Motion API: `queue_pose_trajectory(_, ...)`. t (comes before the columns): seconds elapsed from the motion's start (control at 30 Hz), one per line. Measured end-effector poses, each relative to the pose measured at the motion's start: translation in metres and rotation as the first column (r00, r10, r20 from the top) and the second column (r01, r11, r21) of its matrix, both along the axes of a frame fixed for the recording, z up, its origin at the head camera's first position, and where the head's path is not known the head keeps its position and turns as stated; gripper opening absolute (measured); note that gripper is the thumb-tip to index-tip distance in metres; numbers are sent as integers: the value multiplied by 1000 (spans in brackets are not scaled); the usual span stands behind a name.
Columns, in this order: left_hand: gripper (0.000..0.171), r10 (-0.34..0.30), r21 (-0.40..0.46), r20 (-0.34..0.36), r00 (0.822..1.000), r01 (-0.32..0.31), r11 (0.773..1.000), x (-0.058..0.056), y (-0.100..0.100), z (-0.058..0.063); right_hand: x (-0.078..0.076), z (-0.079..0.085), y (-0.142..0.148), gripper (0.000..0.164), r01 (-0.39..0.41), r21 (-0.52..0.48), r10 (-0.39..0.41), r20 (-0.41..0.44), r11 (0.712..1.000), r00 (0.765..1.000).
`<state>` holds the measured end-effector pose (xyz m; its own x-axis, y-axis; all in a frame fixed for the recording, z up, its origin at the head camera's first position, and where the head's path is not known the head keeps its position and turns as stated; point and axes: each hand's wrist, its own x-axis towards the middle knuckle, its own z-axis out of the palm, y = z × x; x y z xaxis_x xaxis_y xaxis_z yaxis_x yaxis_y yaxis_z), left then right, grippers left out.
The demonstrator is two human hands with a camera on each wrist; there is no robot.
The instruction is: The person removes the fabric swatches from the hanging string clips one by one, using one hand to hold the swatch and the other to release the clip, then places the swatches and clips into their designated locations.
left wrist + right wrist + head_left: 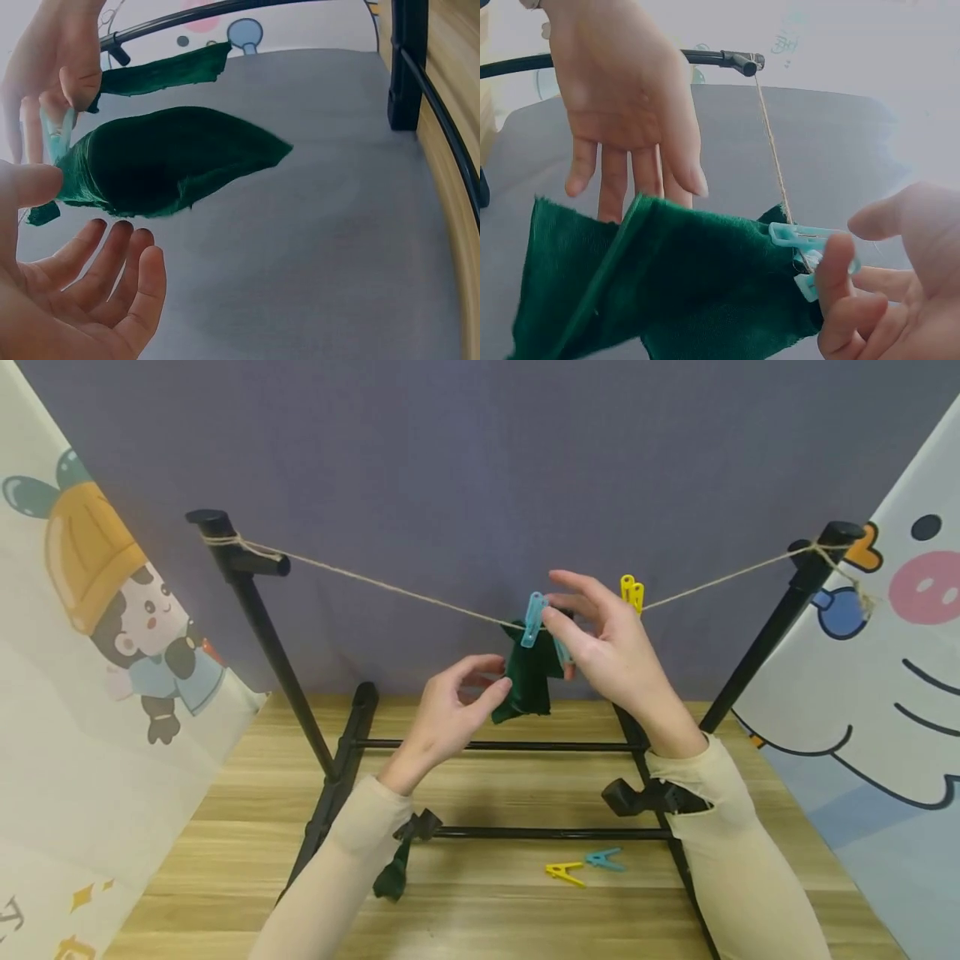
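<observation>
A small dark green cloth piece (529,681), tube-like in the left wrist view, hangs from a thin rope (390,587). A light blue clothespin (533,620) clips it to the rope; a second blue clothespin (808,286) shows close below in the right wrist view. My right hand (618,652) is at the pins, thumb apart from the fingers, fingertips right at the pin ends. Beside the cloth's left edge, my left hand (453,706) is spread with thumb and fingers apart, gripping nothing.
Yellow clothespins (632,592) sit on the rope behind my right hand. The rope spans a black frame (273,652). On the wooden table (480,918) lie a yellow clothespin (565,873), a blue one (603,859) and another green cloth (392,878) by my left sleeve.
</observation>
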<state>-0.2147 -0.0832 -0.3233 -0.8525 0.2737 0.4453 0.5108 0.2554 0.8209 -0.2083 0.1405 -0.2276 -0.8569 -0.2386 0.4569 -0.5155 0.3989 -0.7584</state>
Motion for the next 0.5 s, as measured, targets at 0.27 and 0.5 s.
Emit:
queue_pose_trajectory(0.27,38,-14,32,5,1000,13,999,-2,10,2,-1,-3,-1,38,22,-45,-25,-71,999,997)
queue_pose_trajectory(0.5,27,13,53,-36,999,-11,999,-1,15,4,-2,-4,0,33,61,-33,-64,-99,998,993)
